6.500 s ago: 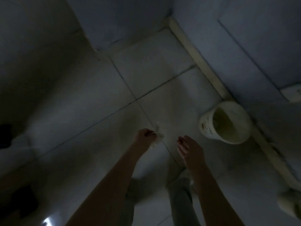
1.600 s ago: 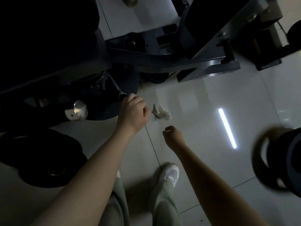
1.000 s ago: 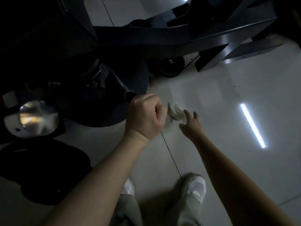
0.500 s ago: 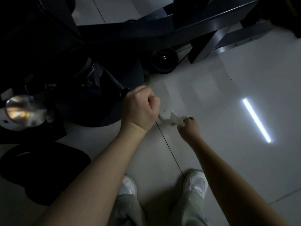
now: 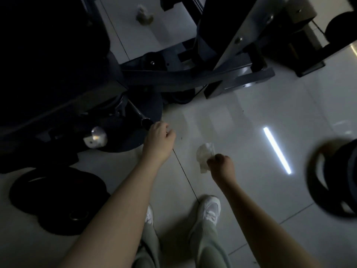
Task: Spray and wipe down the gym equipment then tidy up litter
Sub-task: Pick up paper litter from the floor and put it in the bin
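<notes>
Lifted off the floor (image 5: 251, 117), the crumpled tissue (image 5: 205, 157) now hangs pinched in the right hand (image 5: 222, 165) (left hand (image 5: 159, 140) fisted, nothing visible in it), leaving another wad (image 5: 144, 15) beyond the machine frame (image 5: 173, 76).

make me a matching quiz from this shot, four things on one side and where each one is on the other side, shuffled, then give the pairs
1 crumpled tissue
2 loose wad of litter
3 black weight plates
4 right sneaker

a flat on the floor, lower left
b bottom centre, beside the right forearm
c on the floor at the top, beyond the machine base
d gripped by the right hand

Pairs: 1-d, 2-c, 3-a, 4-b
</notes>
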Demonstrator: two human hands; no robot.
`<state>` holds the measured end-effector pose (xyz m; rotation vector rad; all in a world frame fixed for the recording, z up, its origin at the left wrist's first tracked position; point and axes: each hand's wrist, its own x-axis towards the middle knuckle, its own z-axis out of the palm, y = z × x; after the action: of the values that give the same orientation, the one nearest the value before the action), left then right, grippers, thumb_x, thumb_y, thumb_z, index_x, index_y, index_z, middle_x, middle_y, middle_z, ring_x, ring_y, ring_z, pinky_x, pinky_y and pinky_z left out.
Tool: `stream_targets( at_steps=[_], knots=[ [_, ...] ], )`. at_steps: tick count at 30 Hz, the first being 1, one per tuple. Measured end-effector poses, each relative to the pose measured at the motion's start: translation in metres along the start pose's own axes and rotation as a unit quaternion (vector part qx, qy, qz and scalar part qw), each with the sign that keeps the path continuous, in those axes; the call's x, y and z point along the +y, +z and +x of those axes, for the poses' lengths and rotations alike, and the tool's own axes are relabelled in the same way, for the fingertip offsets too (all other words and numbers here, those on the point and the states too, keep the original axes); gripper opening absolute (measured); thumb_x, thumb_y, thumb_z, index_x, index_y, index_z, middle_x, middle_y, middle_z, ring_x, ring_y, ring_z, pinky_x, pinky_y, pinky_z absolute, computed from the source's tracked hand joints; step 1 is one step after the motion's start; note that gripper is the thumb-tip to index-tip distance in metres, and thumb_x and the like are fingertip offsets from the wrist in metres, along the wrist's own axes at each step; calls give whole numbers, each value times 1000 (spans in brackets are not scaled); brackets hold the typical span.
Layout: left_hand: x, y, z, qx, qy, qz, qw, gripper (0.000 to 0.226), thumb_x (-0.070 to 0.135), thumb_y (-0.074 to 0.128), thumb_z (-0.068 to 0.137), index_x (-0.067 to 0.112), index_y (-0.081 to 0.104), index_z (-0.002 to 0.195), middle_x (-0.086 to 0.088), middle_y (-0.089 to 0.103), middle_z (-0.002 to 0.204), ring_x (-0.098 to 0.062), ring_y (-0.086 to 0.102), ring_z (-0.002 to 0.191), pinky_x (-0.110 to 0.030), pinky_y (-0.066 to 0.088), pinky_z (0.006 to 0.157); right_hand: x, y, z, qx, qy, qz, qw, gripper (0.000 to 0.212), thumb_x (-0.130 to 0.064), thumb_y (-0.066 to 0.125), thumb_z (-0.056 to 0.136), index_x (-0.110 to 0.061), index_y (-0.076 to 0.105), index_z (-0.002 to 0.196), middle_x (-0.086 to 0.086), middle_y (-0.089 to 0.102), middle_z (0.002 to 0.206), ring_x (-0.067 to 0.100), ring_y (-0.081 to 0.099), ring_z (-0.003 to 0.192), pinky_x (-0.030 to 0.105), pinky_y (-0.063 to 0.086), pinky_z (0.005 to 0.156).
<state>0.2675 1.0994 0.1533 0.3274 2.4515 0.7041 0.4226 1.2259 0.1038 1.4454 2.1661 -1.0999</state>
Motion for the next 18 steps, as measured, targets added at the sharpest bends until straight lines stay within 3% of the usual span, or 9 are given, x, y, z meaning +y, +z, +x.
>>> stream_targets(
  at_steps=[3,5,9,12,18],
  knots=[
    [0,-22,-38,-20,-6,-8,1000,40,11,48,92,7,48,132,-10,42,142,-26,40,129,-35,33,102,-17,-16,-37,-8,33,34,999,25,-12,59,83,-9,50,60,14,51,65,26,45,58,29,28,50],
    [-4,-32,-64,-71,-68,-30,995,46,11,49,92,9,41,137,-11,38,144,-27,41,129,-33,35,100,-26,-24,-60,-11,47,62,997,27,-14,60,85,-12,51,60,8,50,59,22,44,54,28,29,51],
    [-23,-67,-116,-133,-194,-78,969,33,16,48,93,4,50,124,-17,54,128,-31,52,115,-31,41,89,-55,-35,-117,-10,52,98,994,20,-18,64,85,-5,64,69,16,62,67,29,55,62,31,38,59],
    [-35,-97,-161,-127,-247,-119,953,26,16,47,94,4,57,115,-17,59,120,-29,55,108,-27,39,81,-80,-38,-156,-20,21,90,995,22,-19,65,84,2,69,77,21,67,75,36,61,74,41,48,67],
    [-47,-150,-249,-58,-313,-245,916,21,15,48,91,11,63,107,-13,64,113,-27,59,102,-34,47,90,-135,-43,-237,-144,-30,67,987,27,-18,60,89,9,65,89,20,62,75,26,54,67,29,37,62]
  ],
)
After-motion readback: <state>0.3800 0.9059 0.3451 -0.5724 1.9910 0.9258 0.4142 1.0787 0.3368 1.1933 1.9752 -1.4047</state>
